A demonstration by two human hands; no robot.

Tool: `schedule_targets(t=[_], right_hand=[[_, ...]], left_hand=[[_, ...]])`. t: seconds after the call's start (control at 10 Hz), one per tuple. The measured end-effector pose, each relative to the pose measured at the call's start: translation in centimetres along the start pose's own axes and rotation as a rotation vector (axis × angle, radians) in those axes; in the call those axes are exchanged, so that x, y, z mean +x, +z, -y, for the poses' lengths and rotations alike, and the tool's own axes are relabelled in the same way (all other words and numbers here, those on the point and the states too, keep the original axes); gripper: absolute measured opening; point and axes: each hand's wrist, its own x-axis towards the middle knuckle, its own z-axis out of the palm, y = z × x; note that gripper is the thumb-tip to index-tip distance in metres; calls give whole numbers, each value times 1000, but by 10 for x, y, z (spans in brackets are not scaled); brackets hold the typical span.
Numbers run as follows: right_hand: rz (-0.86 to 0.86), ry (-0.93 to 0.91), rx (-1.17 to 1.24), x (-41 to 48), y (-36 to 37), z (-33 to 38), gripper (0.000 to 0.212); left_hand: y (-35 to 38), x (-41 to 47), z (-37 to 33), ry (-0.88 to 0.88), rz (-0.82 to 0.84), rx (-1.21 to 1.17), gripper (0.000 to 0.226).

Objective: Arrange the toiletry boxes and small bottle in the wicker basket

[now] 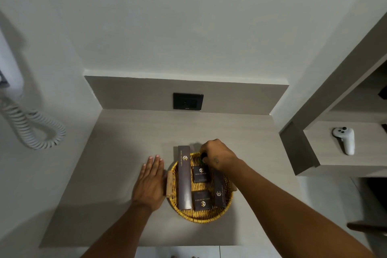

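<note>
A round wicker basket (201,217) sits on the grey countertop. A long dark box (184,178) lies along its left side, its far end jutting over the rim. Two small dark boxes, one farther (200,173) and one nearer (202,200), lie in the middle. Another long dark box (219,190) lies on the right. My right hand (217,156) is at the basket's far rim, fingers closed on a small dark-capped bottle (203,156), mostly hidden. My left hand (151,180) rests flat on the counter against the basket's wooden left handle (169,183).
A black wall socket (188,101) sits on the backsplash behind the counter. A white coiled phone cord (31,130) hangs at the left wall. On a lower shelf to the right lies a white controller (345,139). The counter's front edge runs close to me.
</note>
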Motion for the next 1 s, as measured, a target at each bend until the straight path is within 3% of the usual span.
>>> schedule_targets(t=[0.4,1.0], right_hand=[[14,31,-9,3,2,10,19],[-40,62,51,-1,-7,16,15]], left_hand=[[5,2,2,22,-16,-36,97],[8,3,2,15,13,48,74]])
